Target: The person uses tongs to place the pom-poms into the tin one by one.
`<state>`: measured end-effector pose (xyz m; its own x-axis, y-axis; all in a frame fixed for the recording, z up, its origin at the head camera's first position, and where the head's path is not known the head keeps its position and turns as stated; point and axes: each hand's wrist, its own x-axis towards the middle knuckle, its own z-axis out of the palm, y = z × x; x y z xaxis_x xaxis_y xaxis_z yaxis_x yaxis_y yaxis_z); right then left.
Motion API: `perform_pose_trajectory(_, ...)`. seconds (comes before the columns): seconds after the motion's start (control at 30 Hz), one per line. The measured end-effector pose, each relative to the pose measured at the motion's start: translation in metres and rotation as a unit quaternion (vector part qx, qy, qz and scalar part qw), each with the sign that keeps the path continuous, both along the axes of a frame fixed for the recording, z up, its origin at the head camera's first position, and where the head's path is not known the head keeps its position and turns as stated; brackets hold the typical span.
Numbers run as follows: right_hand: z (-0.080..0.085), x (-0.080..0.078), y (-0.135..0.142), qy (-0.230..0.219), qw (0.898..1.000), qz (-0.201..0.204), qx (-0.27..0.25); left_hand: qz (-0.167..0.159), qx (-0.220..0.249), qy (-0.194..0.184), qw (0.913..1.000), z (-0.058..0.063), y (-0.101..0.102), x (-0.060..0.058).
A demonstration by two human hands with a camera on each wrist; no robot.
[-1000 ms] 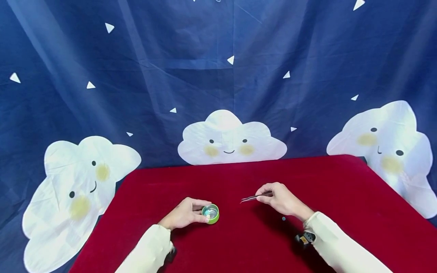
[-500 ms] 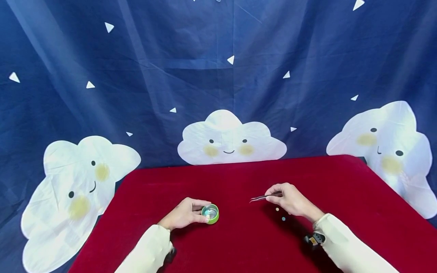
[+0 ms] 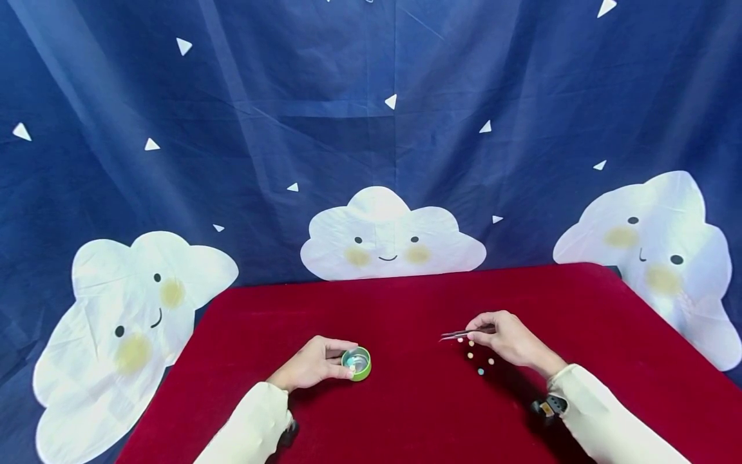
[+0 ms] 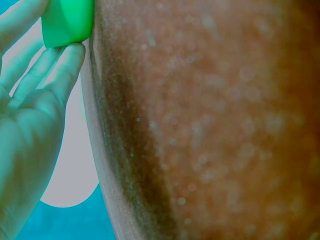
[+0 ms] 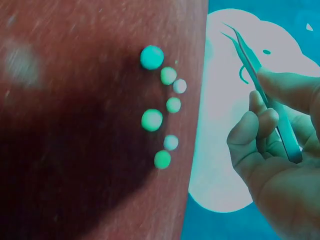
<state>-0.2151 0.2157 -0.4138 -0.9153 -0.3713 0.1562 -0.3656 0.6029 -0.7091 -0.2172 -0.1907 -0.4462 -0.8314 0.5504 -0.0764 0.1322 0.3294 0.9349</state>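
Observation:
My left hand (image 3: 313, 365) grips a small round green tin (image 3: 364, 374) by its left side, on the red cloth. Inside the tin lie a few small pale and bluish bits, too small to make out. In the left wrist view, fingers wrap the tin's green wall (image 4: 70, 22). Above the cloth, my right hand (image 3: 510, 338) pinches a pair of tweezers (image 3: 455, 335), bent tips pointing left. The right wrist view shows the tweezers (image 5: 272, 105) with tips slightly apart and nothing between them. Several small round beads, one of them blue (image 3: 480, 372), lie below that hand.
A red cloth (image 3: 400, 412) covers the table. Behind it hangs a blue curtain (image 3: 348, 148) printed with smiling clouds. In the right wrist view, the beads, including a larger pale green bead (image 5: 152, 120), lie in a loose curved row.
My right hand has moved right with the tweezers, uncovering more beads beneath it. My left hand and the tin have stayed in place.

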Motion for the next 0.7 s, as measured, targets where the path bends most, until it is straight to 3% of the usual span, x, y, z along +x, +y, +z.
perform_pose_trajectory(0.27, -0.004, -0.001, 0.014, -0.010, 1.000, -0.023, -0.011, 0.001, -0.001, -0.003, 1.0000, 0.001, 0.000, 0.000)
perform_pose_trajectory(0.7, -0.007, 0.001, 0.029, 0.013, 0.999, -0.034, 0.017, 0.000, 0.006, -0.005, 1.0000, 0.001, 0.000, 0.001)
